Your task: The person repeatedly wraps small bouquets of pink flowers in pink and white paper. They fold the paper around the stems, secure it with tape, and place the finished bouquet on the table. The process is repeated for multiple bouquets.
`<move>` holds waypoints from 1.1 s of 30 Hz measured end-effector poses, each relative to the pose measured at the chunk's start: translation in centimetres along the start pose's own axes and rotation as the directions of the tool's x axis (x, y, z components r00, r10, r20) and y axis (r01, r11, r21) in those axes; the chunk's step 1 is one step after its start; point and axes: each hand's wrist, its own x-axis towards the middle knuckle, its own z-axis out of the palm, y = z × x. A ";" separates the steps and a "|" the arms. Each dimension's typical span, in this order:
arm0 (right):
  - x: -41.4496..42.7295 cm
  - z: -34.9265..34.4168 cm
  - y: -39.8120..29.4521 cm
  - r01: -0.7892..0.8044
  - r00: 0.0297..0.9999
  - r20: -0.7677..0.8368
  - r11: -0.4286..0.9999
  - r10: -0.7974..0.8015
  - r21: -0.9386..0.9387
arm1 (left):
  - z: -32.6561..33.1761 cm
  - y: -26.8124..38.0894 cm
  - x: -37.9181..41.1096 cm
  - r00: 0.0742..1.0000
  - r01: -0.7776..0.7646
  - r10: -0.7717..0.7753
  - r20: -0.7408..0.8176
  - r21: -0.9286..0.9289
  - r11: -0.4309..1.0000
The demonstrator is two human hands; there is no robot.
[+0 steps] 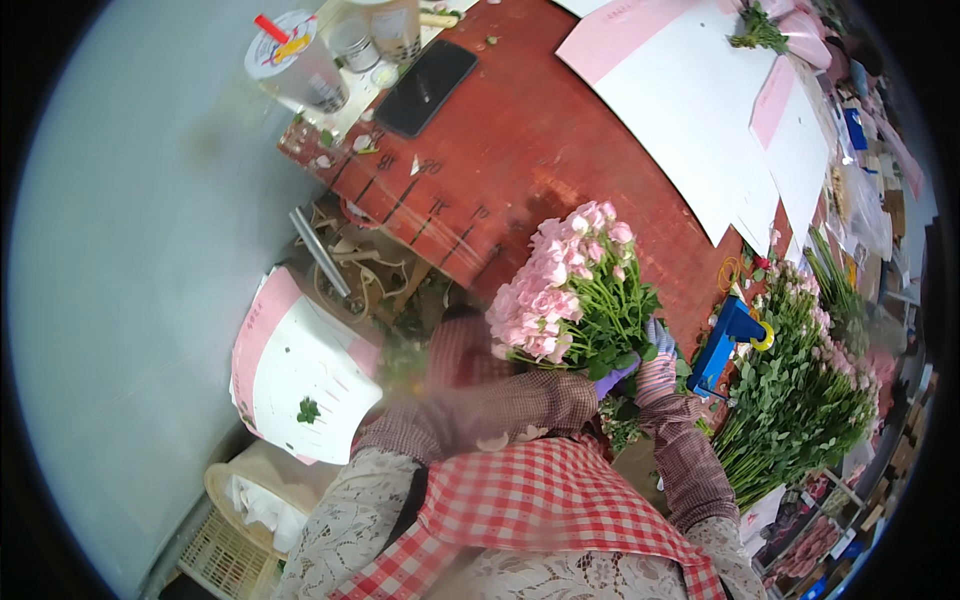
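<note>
A bunch of pale pink spray roses (559, 281) lies tilted over the front edge of the red table (517, 142), blooms to the left and leafy stems to the right. My left hand (618, 376), in a purple glove, closes around the stems from below, its fingers mostly hidden by leaves. Against the same stems is my right hand (657, 364), in a striped glove, gripping them on the right side. The cut ends of the stems are hidden behind my hands.
A blue tape dispenser (720, 349) stands right of my hands, beside a large pile of leafy roses (795, 390). White wrapping sheets (697, 97) cover the table's far right. A phone (426, 88) and a drink cup (296, 60) are far left. More sheets (307, 382) stand at left.
</note>
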 end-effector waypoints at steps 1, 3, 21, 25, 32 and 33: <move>-0.1 -0.3 -0.3 -0.031 0.999 0.015 0.999 0.031 -0.037 | -0.2 0.4 -0.4 0.999 -0.044 0.044 -0.030 0.000 0.999; -0.1 -1.4 -0.8 0.059 0.998 0.023 0.996 -0.061 0.072 | -1.0 1.1 -0.8 0.983 -0.156 0.157 -0.092 0.011 0.988; 0.5 -5.0 -1.0 -0.067 0.965 0.262 0.954 -0.013 0.293 | 0.1 18.1 -9.1 0.369 0.580 0.422 -0.828 0.560 0.592; -0.3 -5.7 -0.1 -0.134 0.966 0.257 0.800 -0.026 0.584 | -6.8 20.5 -11.5 0.871 -0.092 0.219 -0.440 0.291 0.952; -4.3 -1.9 0.6 -0.284 0.927 0.120 0.453 0.356 0.845 | -24.1 37.3 -14.0 0.584 -0.584 0.086 0.807 0.344 0.735; -4.8 -1.2 0.4 -0.404 0.864 0.141 0.499 0.483 0.767 | -24.7 41.1 -11.6 0.614 -0.667 0.272 0.741 0.303 0.681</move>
